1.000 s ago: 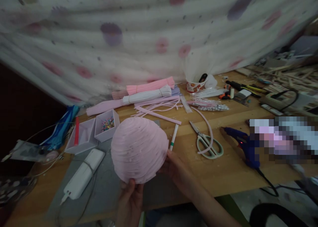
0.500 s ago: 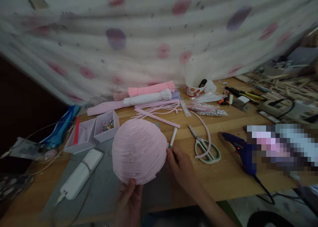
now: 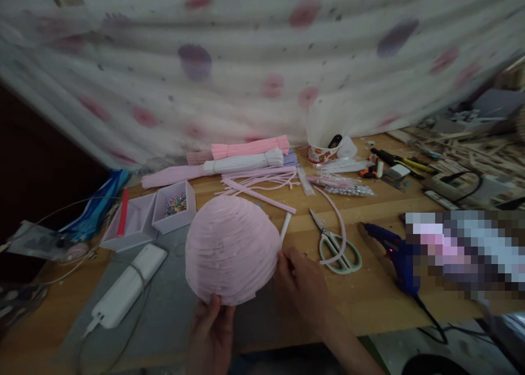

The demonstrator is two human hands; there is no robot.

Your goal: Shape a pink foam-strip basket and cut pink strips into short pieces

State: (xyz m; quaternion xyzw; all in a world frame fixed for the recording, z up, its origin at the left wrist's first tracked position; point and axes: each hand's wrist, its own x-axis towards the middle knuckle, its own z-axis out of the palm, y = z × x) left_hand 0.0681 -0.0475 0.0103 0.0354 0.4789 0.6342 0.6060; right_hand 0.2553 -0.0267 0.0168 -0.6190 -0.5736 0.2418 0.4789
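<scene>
A pale pink dome (image 3: 229, 249), built up in overlapping layered strips, is held over the grey mat (image 3: 164, 315). My left hand (image 3: 213, 326) grips its lower edge, thumb on the outside and the other fingers underneath. At the dome's right edge, my right hand (image 3: 301, 274) has its fingertips pinched together; what lies between them is too small to make out. Just beyond those fingertips a white stick (image 3: 286, 226) lies on the wooden table. To the right are scissors (image 3: 338, 249) with pale green handles, and a curved pink strip (image 3: 339, 216) crosses them.
A blue glue gun (image 3: 394, 249) with a lit red light rests at right. Bundled pink and white strips (image 3: 246, 159) lie at the back, near a paper cup (image 3: 322, 153). On the left are white trays (image 3: 139, 238), one with beads, and a white power bank (image 3: 129, 287).
The dome has turned slightly, its right side reaching a little further right. My right hand has shifted slightly right and down, still pinched at the edge. The view has moved a little.
</scene>
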